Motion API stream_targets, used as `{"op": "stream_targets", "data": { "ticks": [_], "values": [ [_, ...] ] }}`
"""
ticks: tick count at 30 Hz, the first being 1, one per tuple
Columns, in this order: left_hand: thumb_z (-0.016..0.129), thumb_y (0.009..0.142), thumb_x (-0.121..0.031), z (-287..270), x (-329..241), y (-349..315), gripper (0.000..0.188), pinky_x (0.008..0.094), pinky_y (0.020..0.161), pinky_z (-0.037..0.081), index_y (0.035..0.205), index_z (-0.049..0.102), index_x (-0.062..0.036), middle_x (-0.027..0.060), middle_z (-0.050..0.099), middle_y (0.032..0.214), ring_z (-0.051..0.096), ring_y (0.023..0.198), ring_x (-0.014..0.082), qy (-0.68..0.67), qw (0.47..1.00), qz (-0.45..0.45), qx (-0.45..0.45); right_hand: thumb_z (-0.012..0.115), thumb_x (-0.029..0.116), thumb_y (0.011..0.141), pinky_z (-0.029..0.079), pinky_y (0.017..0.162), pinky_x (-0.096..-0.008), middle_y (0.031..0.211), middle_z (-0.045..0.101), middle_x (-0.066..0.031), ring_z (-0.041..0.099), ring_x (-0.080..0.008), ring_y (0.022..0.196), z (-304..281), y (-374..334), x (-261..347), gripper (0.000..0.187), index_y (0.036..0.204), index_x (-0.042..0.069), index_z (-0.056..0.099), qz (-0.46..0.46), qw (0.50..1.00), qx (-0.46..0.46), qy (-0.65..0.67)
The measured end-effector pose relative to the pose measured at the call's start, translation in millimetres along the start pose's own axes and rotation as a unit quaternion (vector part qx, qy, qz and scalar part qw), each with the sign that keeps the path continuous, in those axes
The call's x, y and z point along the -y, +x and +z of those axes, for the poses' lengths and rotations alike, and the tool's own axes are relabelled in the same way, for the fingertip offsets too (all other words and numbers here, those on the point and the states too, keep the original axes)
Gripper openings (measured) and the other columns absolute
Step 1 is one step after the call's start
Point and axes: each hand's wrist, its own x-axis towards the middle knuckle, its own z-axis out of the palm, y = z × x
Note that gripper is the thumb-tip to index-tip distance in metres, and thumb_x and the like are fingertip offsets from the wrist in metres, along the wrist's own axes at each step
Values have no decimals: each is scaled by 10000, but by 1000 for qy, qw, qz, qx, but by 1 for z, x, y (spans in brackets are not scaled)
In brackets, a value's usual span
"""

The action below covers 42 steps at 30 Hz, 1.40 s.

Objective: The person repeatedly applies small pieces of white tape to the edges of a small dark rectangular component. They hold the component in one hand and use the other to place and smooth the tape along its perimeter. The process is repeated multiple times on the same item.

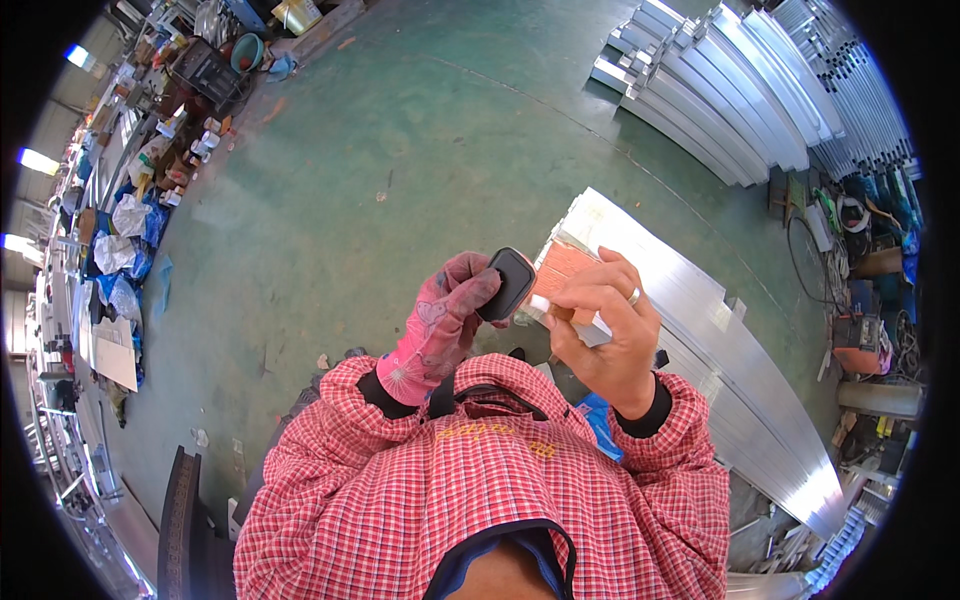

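Observation:
My left hand (452,310), in a pink patterned glove, is closed on a flat black piece with rounded corners (508,285). The thumb presses on its face, and the piece is tilted up in front of me. Just to its right, my bare right hand (610,320), a ring on one finger, is pinched with its fingertips close to the black piece. A small white piece (540,302) shows at those fingertips; its exact kind is unclear. Behind the right hand, an orange-brown block (566,264) appears at the end of a stack of long silvery metal profiles (690,310).
More metal profiles (720,85) are stacked at the far right, beside bundled thin tubes (860,100). Cables and tools line the right edge. Along the left lie plastic bags (130,215), a cardboard sheet (115,355) and clutter. A teal bucket (247,52) stands far left on the green floor (400,130).

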Motion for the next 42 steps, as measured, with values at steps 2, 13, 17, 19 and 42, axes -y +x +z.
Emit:
{"op": "stream_targets", "data": {
  "ticks": [2, 13, 17, 19, 42],
  "values": [
    [602, 890, -261, 0, 0, 0, 275, 255, 673, 488, 1053, 560, -44, 64, 618, 920, 586, 795, 118, 5, 1000, 0, -5, 711, -9, 603, 403, 883, -405, 740, 603, 10, 564, -181, 740, 1, 2, -2, 235, 783, 115, 623, -4, 1000, -14, -10],
    [597, 894, -238, 1, 0, 2, 259, 258, 676, 506, 1058, 552, -43, 52, 617, 914, 594, 798, 115, -5, 1000, 9, -15, 708, -11, 595, 397, 870, -380, 738, 599, 8, 562, -177, 734, 7, -1, -5, 253, 795, 118, 623, -7, 1000, -7, -16],
    [604, 888, -226, 0, 1, 4, 248, 263, 671, 511, 1041, 549, -40, 45, 615, 906, 596, 786, 113, -17, 1000, 4, -10, 695, -8, 610, 405, 910, -425, 723, 607, -6, 588, -180, 723, 8, -5, -3, 244, 811, 104, 615, -9, 1000, -3, 6],
    [605, 887, -229, -1, 1, 5, 247, 263, 672, 512, 1038, 548, -42, 46, 616, 907, 596, 786, 112, -16, 1000, 6, -11, 712, -12, 589, 411, 845, -380, 738, 594, 2, 566, -188, 746, 8, -3, -2, 257, 795, 117, 627, -7, 1000, -23, -8],
    [621, 882, -231, 6, -3, 12, 218, 242, 653, 494, 991, 550, -56, 15, 594, 864, 572, 747, 90, -35, 999, 5, -24, 703, -39, 599, 433, 712, -314, 753, 597, -20, 568, -187, 714, 15, -4, -8, 250, 800, 87, 625, -9, 1000, -18, 5]
  ]
}}
